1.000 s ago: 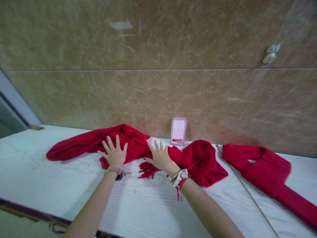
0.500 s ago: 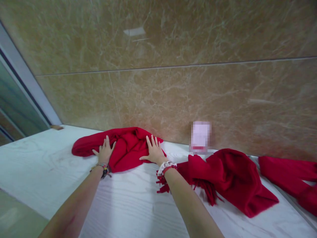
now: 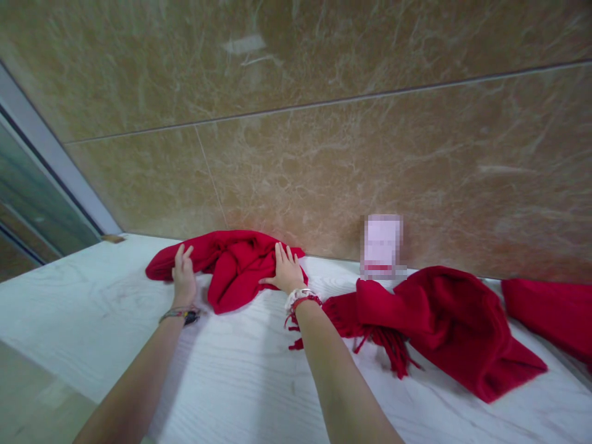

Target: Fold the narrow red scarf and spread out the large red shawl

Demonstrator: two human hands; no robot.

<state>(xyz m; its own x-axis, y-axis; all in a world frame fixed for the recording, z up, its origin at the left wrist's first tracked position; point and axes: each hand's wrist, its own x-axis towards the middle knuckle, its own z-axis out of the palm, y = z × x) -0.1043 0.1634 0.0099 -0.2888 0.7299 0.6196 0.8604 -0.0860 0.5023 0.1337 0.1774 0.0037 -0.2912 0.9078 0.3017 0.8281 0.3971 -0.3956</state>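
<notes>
A crumpled red cloth [image 3: 235, 265], perhaps a scarf, lies bunched on the white table against the wall. My right hand [image 3: 288, 270] rests on its right end, palm down with fingers spread. At the cloth's left part is my left hand [image 3: 184, 276], its fingers raised and loosely apart; whether they touch the fabric I cannot tell. Beneath and beyond my right wrist, a red fringed scarf [image 3: 435, 314] lies in a loose heap, its tassels [image 3: 393, 354] toward me.
More red fabric [image 3: 550, 311] lies at the far right. A blurred pale pink item [image 3: 382, 243] stands by the tiled wall [image 3: 324, 166]. A small brown piece [image 3: 113, 238] sits at the white table's [image 3: 83, 296] back left corner, near a glass panel's frame [image 3: 60, 148].
My left hand has shifted left and lifted off the cloth's middle, fingers now raised. My right hand stays on the right end. The view has tilted slightly.
</notes>
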